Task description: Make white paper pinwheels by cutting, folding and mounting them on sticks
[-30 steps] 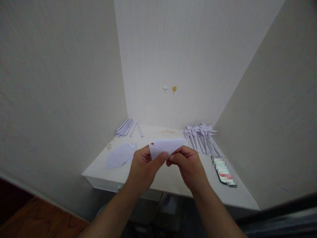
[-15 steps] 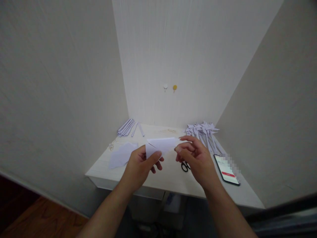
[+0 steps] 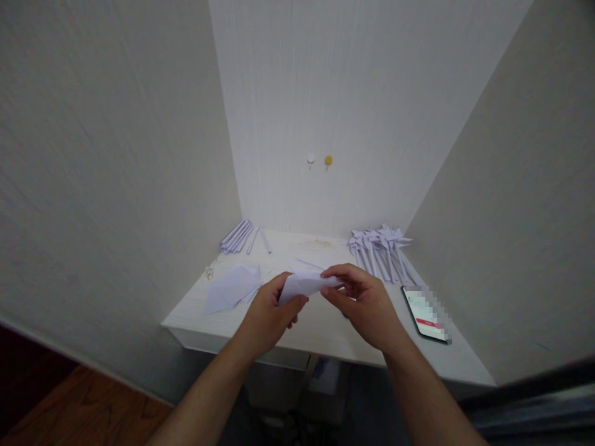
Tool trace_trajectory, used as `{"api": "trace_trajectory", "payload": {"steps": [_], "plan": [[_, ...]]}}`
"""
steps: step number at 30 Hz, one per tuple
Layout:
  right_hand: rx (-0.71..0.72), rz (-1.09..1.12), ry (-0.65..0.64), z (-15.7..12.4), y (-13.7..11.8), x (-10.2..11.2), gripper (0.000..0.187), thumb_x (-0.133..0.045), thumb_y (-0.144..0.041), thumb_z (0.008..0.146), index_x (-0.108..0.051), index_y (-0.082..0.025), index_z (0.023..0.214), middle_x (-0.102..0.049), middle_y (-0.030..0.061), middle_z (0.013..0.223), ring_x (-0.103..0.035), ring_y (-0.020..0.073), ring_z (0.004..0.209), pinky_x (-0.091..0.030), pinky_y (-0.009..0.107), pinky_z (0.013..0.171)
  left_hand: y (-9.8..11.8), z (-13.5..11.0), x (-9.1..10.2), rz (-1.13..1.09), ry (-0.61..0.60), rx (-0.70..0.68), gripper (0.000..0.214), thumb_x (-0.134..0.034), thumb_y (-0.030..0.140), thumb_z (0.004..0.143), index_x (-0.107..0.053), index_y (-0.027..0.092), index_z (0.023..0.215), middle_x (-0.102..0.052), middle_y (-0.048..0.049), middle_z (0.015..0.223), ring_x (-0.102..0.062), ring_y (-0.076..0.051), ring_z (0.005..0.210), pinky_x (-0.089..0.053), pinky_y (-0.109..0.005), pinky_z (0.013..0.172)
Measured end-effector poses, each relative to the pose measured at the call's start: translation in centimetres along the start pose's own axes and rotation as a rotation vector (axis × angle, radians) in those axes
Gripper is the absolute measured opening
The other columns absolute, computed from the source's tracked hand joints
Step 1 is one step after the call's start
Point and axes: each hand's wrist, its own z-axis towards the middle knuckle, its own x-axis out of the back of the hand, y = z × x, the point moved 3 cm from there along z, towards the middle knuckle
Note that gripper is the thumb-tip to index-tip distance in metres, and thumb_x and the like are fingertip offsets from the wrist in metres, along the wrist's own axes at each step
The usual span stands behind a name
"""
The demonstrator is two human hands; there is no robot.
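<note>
A sheet of white paper [image 3: 304,284] is held up above the white desk between both hands. My left hand [image 3: 275,308] grips its left end, thumb in front and fingers behind. At the right end, my right hand [image 3: 356,296] pinches the paper between thumb and fingers. The scissors are hidden behind my right hand. Loose white paper sheets [image 3: 231,288] lie on the desk to the left of my left hand.
Rolled paper sticks [image 3: 236,237] lie at the back left. Several paper pinwheels [image 3: 379,238] on sticks are gathered at the back right. A phone [image 3: 425,314] rests on the desk [image 3: 320,344] at the right. Two hooks, one yellow [image 3: 328,160], are on the back wall.
My right hand has moved left and closed on the paper's right end. The paper has tilted and bent. The scissors' handles, visible before, are now covered.
</note>
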Motion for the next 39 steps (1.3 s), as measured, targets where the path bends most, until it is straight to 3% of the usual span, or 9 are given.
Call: {"api": "trace_trajectory", "payload": {"steps": [6,10,13,17,22,26,31,34,39], "plan": [[-0.093,0.023,-0.024,0.0,0.4,-0.3,0.021,-0.087,-0.033,0.069,-0.074,-0.021,0.082,-0.071,0.0014,0.073,-0.06,0.0148,0.061,-0.047,0.025,0.05,-0.2,0.2,-0.2,-0.072,-0.007,-0.033,0.016,-0.068,0.024,0.078,-0.067,0.018,0.092,-0.055,0.0048,0.066,-0.051,-0.012,0.056,-0.044,-0.024,0.051],[-0.134,0.101,-0.047,-0.1,0.8,-0.4,0.031,-0.079,-0.049,0.079,-0.074,-0.019,0.073,-0.071,0.0042,0.071,-0.065,0.0179,0.066,-0.055,0.029,0.056,-0.2,0.0,-0.4,-0.167,-0.03,-0.009,0.027,-0.069,0.02,0.071,-0.069,0.018,0.098,-0.062,0.0021,0.074,-0.053,-0.013,0.062,-0.046,-0.025,0.056],[-0.192,0.132,-0.008,-0.1,1.2,-0.2,0.026,-0.082,-0.044,0.074,-0.075,-0.018,0.072,-0.07,0.0023,0.062,-0.064,0.0157,0.059,-0.053,0.027,0.053,-0.8,-0.2,-0.4,-0.287,-0.072,0.002,0.033,-0.07,0.021,0.068,-0.069,0.017,0.101,-0.064,-0.0001,0.078,-0.054,-0.015,0.066,-0.048,-0.026,0.059],[-0.274,0.187,0.0,-0.2,1.7,-0.2,0.021,-0.086,-0.026,0.061,-0.074,-0.02,0.077,-0.071,-0.0009,0.061,-0.063,0.0142,0.054,-0.049,0.026,0.052,-1.8,-0.2,0.0,-0.396,-0.121,0.023,0.04,-0.07,0.029,0.069,-0.068,0.016,0.108,-0.065,-0.0017,0.077,-0.058,-0.016,0.068,-0.051,-0.028,0.063],[-0.273,0.217,-0.031,-0.4,1.8,-0.4,0.023,-0.084,-0.021,0.06,-0.072,-0.02,0.08,-0.074,-0.0001,0.067,-0.065,0.0149,0.058,-0.05,0.027,0.056,-2.2,-0.2,0.2,-0.367,-0.116,0.067,0.04,-0.072,0.048,0.077,-0.07,0.017,0.102,-0.067,-0.0059,0.086,-0.062,-0.019,0.073,-0.055,-0.029,0.057],[-0.231,0.151,-0.02,-0.5,1.9,-0.4,0.02,-0.082,-0.021,0.062,-0.073,-0.021,0.08,-0.072,-0.0002,0.068,-0.063,0.0151,0.061,-0.049,0.028,0.058,-2.7,0.0,0.1,-0.36,-0.065,0.105,0.054,-0.066,0.066,0.081,-0.07,0.017,0.103,-0.069,-0.0076,0.087,-0.065,-0.02,0.071,-0.055,-0.029,0.052],[-0.209,0.104,-0.044,-0.5,2.5,-0.4,0.022,-0.08,-0.022,0.065,-0.072,-0.021,0.085,-0.072,0.0004,0.072,-0.062,0.0151,0.064,-0.049,0.028,0.06,-2.9,0.2,0.0,-0.282,-0.019,0.118,0.039,-0.088,0.037,0.065,-0.075,0.016,0.095,-0.077,-0.0055,0.082,-0.067,-0.02,0.072,-0.054,-0.03,0.067],[-0.182,0.064,-0.072,-0.5,3.2,-0.5,0.021,-0.078,-0.022,0.067,-0.072,-0.021,0.087,-0.072,0.0006,0.074,-0.063,0.0158,0.066,-0.05,0.029,0.062,-3.3,0.5,0.1,-0.247,-0.034,0.136,0.025,-0.086,0.034,0.066,-0.078,0.015,0.082,-0.078,-0.0053,0.08,-0.067,-0.019,0.07,-0.052,-0.031,0.07],[-0.141,-0.141,-0.119,-1.9,6.2,-1.7,0.019,-0.073,-0.018,0.071,-0.074,-0.021,0.09,-0.072,0.0006,0.078,-0.064,0.0161,0.068,-0.051,0.028,0.063,-5.8,-0.3,0.2,-0.161,-0.067,0.245,0.02,-0.087,0.032,0.066,-0.078,0.015,0.072,-0.073,-0.0022,0.067,-0.061,-0.016,0.059,-0.045,-0.026,0.058]]}}
